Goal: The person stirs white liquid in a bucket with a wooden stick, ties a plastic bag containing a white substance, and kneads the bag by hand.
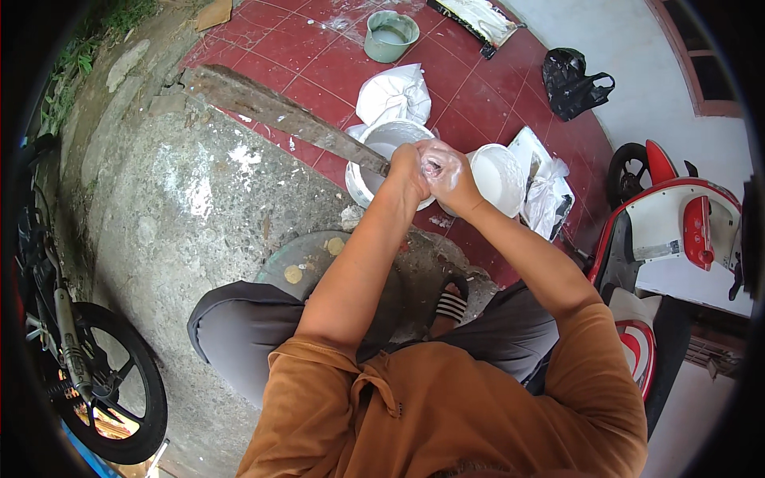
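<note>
Above the buckets, my left hand (pixel 410 169) and my right hand (pixel 448 171) are pressed together with curled fingers. White paste smears the right hand. Whatever sits between them is hidden; only a small dark gap shows. Just below, to the left, stands a white bucket (pixel 356 190) with a whitish, coated inside. Another white bucket (pixel 502 179), holding pale white material, stands to the right, partly behind my right hand. A long wooden plank (pixel 279 111) runs from the far left toward my left wrist, its near end over the left bucket's rim.
Beyond the buckets are a white sack (pixel 394 94), a green pail (pixel 391 36) and a black plastic bag (pixel 575 84). White bags (pixel 548 195) lie right of the buckets. A red-and-white motorbike (pixel 677 215) stands right; a motorbike wheel (pixel 119 382) is at left. Rough concrete meets red tiles.
</note>
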The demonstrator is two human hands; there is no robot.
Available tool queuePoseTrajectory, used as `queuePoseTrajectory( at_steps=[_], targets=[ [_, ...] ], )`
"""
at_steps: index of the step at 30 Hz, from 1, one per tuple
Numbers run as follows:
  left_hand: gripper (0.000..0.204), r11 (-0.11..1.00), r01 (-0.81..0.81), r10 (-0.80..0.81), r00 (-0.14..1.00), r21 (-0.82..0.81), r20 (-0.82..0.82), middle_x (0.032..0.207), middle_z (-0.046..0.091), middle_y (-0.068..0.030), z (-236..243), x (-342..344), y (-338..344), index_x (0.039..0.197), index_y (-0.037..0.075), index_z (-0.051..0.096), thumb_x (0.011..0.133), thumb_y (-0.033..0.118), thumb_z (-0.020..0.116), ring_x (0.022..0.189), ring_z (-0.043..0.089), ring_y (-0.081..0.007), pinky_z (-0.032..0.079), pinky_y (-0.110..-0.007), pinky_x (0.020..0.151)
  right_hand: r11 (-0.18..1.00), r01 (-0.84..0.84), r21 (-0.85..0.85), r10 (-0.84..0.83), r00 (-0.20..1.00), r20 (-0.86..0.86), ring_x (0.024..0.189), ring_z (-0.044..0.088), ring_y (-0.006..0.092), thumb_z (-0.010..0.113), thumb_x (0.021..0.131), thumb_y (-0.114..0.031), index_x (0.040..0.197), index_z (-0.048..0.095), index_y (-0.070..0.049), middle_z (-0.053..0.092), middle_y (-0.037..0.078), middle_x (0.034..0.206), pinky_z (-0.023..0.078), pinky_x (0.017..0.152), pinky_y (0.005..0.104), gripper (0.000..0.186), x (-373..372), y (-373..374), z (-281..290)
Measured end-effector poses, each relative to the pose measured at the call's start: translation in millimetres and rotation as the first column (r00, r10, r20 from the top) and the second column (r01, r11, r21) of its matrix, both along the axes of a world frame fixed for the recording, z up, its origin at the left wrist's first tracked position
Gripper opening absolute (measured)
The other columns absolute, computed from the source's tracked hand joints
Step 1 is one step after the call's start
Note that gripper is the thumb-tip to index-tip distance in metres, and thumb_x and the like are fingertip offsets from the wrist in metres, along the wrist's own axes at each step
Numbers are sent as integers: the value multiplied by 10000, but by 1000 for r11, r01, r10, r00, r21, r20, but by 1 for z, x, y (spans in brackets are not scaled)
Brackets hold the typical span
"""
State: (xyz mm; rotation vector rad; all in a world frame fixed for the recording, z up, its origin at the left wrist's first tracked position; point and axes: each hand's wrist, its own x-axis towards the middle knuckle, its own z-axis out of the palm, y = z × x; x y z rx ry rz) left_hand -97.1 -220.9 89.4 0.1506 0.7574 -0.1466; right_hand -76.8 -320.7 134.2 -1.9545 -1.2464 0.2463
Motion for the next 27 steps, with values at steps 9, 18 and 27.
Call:
queuePoseTrajectory(
  at_steps=[9,18,27],
  targets=[
    [293,958,-230,239,971,170,-30,1025,644,-140,23,-9,-41,1077,12,602,958,183,397,949,637,-270,508,-403,831,938,314,-146,-339,919,-203,871,564,230,540,829,1,907,525,-23,563,120,880,448,791,339,82,29,-3,-44],
    [479,794,-159,212,977,587,-23,1358,494,-241,26,-21,-47,1376,-31,414,953,193,444,1267,478,-359,353,-436,1075,932,318,-173,-309,449,-838,1018,581,178,499,983,-125,1129,567,-12,612,97,1100,463,929,321,197,13,6,-6],
    [437,28,210,-166,965,977,-203,1398,459,-267,10,-24,-52,1281,-39,519,904,182,528,1357,347,-434,200,-483,1162,870,99,-483,-485,349,-802,970,638,211,499,978,-140,1144,586,35,641,141,1085,533,828,342,255,32,23,19]
  ],
)
